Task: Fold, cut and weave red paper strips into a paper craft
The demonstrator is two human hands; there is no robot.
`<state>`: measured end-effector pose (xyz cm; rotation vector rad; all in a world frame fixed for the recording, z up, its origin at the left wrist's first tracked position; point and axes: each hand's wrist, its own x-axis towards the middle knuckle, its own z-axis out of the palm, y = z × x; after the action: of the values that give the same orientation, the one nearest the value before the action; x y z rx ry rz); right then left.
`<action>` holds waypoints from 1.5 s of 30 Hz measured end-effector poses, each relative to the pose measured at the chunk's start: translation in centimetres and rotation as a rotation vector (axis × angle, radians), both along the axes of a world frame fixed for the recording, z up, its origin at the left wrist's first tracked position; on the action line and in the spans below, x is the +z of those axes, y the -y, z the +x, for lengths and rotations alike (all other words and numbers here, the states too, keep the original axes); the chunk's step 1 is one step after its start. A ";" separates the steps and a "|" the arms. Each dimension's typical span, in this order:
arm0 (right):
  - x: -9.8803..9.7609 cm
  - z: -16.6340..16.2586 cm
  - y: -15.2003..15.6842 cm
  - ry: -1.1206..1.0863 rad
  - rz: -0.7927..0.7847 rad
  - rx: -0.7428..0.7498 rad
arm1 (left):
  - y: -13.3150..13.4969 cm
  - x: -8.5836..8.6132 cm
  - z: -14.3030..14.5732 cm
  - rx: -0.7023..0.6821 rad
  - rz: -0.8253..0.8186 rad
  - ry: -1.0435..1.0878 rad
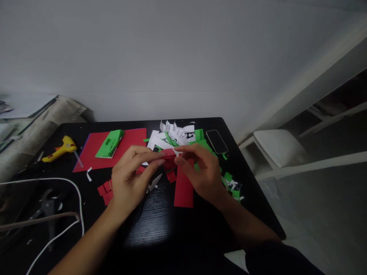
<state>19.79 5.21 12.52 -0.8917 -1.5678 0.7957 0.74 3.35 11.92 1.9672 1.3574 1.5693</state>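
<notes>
Both my hands meet over the middle of a black table point(160, 225). My left hand point(130, 177) and my right hand point(202, 173) pinch a small folded red paper piece point(169, 156) between thumbs and fingertips. A longer red paper strip point(183, 187) lies flat just under my right hand. Small red paper squares point(105, 191) lie beside my left wrist. Scissors point(153, 184) peek out from under my left hand, mostly hidden.
A heap of white and green paper scraps point(177, 135) lies behind the hands. Green folded papers point(110, 143) rest on a red sheet point(130, 143). A yellow glue gun point(61, 148), a phone point(217, 141), a white cable point(76, 198) and pliers point(47, 210) are around.
</notes>
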 end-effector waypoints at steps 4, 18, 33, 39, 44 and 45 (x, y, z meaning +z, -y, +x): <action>-0.1 -0.1 0.1 -0.058 -0.065 0.068 | 0.1 -0.1 -0.1 -0.021 0.002 -0.021; -0.5 -0.7 0.1 -0.258 -0.179 0.143 | 0.2 -0.5 -0.1 0.009 -0.054 -0.037; -0.6 -0.6 0.2 -0.214 -0.183 0.077 | 0.4 -0.7 0.4 0.071 -0.133 0.089; -0.3 0.2 -0.2 -0.056 -0.012 0.046 | 0.3 0.1 0.5 0.002 -0.334 0.303; -0.4 0.5 -0.5 0.085 0.194 0.047 | 0.0 0.8 0.4 -0.109 -0.448 0.404; -0.5 0.5 -0.6 0.085 0.206 0.063 | 0.0 0.8 0.5 -0.138 -0.465 0.425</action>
<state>20.30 5.79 11.97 -0.7367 -1.7254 0.6337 1.20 3.39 12.76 1.3318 1.2366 1.3526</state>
